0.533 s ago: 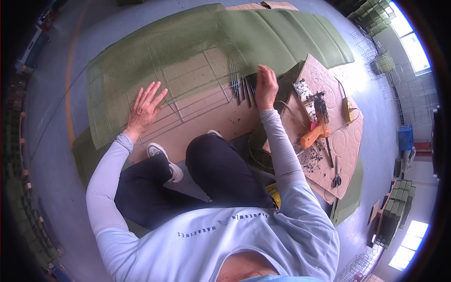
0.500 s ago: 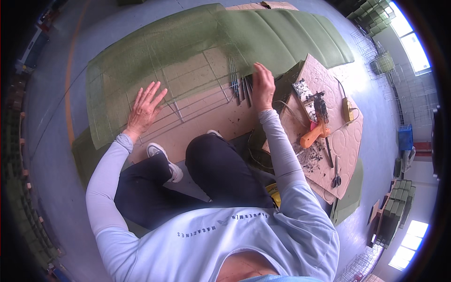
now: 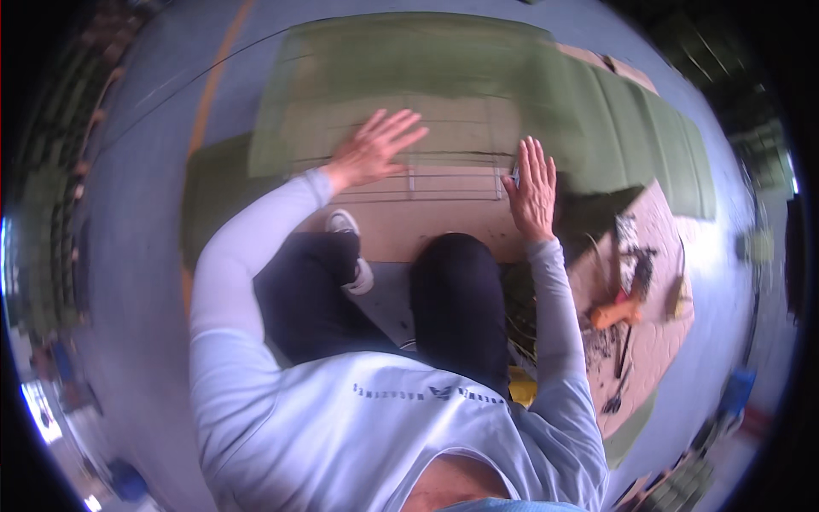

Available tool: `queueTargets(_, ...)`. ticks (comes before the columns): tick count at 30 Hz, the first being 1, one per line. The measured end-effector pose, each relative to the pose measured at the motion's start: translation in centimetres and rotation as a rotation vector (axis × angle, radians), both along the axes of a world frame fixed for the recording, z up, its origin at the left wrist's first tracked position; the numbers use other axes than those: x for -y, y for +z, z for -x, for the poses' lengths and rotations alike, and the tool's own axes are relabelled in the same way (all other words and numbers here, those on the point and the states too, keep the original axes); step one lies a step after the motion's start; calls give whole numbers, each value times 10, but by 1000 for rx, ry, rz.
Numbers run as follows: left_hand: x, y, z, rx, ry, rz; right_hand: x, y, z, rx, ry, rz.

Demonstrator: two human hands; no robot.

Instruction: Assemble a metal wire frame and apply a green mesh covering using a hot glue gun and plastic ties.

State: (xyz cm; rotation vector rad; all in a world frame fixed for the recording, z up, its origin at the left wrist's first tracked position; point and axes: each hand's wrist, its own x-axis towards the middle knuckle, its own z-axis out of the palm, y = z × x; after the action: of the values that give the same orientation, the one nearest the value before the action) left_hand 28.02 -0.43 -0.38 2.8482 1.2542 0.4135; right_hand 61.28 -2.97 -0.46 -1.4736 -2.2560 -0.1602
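Note:
My left hand is over the near part of a thin green mesh sheet, palm down with its fingers spread. My right hand is stretched flat near the sheet's right part, thumb apart, and nothing shows in it. Between the hands lies a wire frame, partly covered by the mesh, its near bars bare over brown cardboard. Whether either palm presses on the mesh or hovers just above it, I cannot tell. The picture is somewhat blurred.
At right, a cardboard-topped stack bears an orange glue gun, dark-handled scissors, a yellow block and black scraps. Folded green material lies beyond it. Below the cardboard are my knees and a white shoe.
The view has swung, so the scene sits further right. My left hand has moved inward across the mesh, closer to the right hand. My right hand has turned flatter, near where several thin rods showed.

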Motion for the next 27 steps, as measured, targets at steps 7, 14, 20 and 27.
queueTargets(7, 7, 1, 12, 4, 13, 29, 5, 8, 92, 39, 326, 87)
queueTargets(14, -33, 31, 64, 428, 346, -251, 1, 5, 115, 93, 431, 114)
queueTargets(20, -94, -10, 213, 690, 1169, -117, -2, 2, 105, 110, 443, 143)
queueTargets(27, -108, -68, 301, 1218, 1108, 443, -3, 1, 115, 43, 477, 111)
